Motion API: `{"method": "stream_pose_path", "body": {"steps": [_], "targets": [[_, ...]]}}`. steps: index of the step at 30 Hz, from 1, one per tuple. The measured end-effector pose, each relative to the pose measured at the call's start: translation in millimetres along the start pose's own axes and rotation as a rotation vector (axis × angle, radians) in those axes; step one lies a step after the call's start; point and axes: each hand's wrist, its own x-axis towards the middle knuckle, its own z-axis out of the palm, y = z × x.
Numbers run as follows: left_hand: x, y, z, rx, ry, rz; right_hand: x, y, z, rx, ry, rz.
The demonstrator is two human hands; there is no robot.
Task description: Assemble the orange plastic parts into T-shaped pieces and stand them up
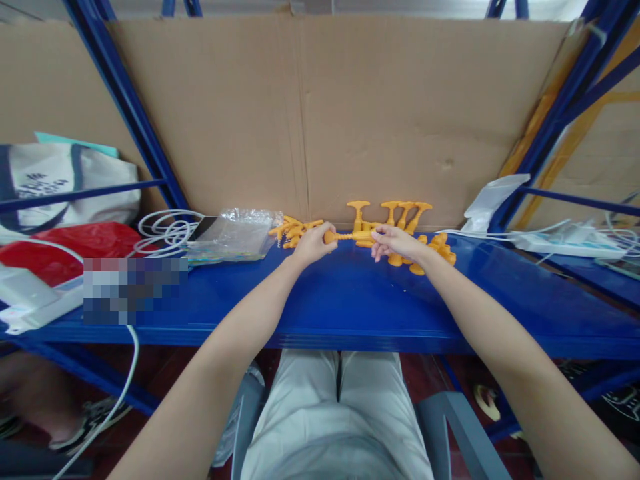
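My blue tabletop [330, 300] before a cardboard panel [390, 113]
Blue posts [127, 100] rise left and right; my gray chair [463, 420] sits over red floor [423, 370].

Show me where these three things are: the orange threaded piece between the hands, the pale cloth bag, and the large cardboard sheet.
Orange threaded piece [345, 237]: head view, on its threaded shaft.
Pale cloth bag [100, 175]: head view, on its light cloth.
Large cardboard sheet [345, 120]: head view, on its middle.

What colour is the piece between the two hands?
The piece is yellow-orange, seen in the head view.
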Motion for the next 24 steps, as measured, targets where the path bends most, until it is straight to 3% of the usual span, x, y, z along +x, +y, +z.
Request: {"method": "stream_pose_path", "body": {"steps": [6, 17, 24], "targets": [[0, -3, 1.7, -0.018, -0.008, 0.013, 0, 0, 0, -0.016, 0.018, -0.025], [1, 0, 2.6, 0.034, 0.045, 0.046, 2, -6, 12, -0.047, 0.131, 0.174], [2, -2, 3.2, -0.012, 0.034, 0.009, -1, -2, 0, 0.008, 0.083, 0.083]]}}
